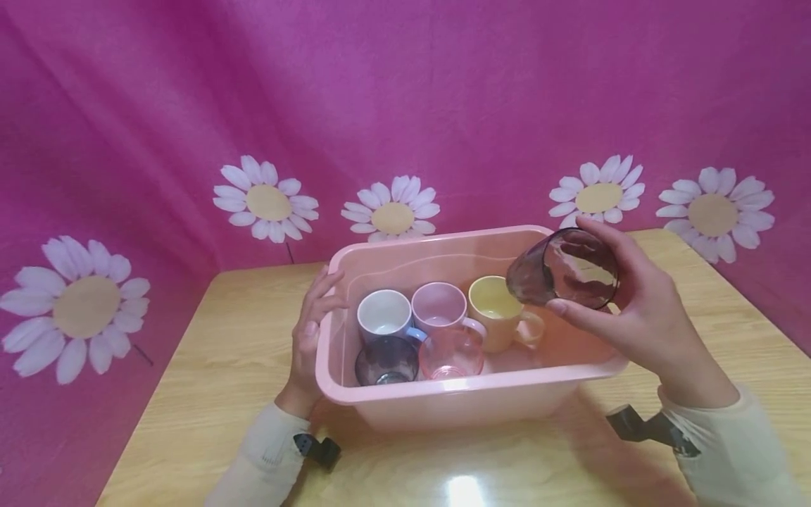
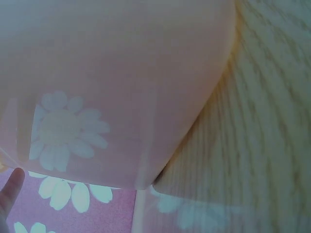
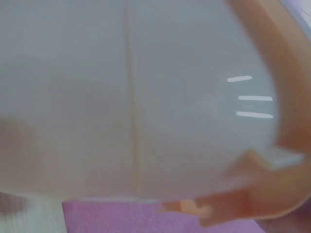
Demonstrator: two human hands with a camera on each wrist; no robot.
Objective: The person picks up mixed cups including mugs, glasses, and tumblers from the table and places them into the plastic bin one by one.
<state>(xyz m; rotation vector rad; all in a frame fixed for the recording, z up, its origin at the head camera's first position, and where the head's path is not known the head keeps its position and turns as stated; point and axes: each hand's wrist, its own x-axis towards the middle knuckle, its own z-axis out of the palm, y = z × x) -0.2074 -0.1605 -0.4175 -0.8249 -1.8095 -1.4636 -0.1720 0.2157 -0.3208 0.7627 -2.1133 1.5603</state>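
Observation:
A pink plastic basin (image 1: 456, 405) stands on the table with several cups in it. My left hand (image 1: 308, 338) grips its left rim, fingers bent over the edge; one fingertip (image 2: 14, 183) shows in the left wrist view. My right hand (image 1: 646, 317) holds a dark see-through glass (image 1: 564, 271), thumb and fingers on either side, tilted with its mouth toward me above the basin's right part. Inside are a white mug (image 1: 384, 313), a lilac mug (image 1: 439, 306), a yellow mug (image 1: 495, 310), a dark glass cup (image 1: 386, 360) and a clear pink cup (image 1: 452, 354).
The basin rests on a light wooden table (image 1: 228, 366). Behind it hangs a magenta cloth (image 1: 475, 105) printed with white daisies. A pale, blurred surface (image 3: 194, 97) fills most of the right wrist view.

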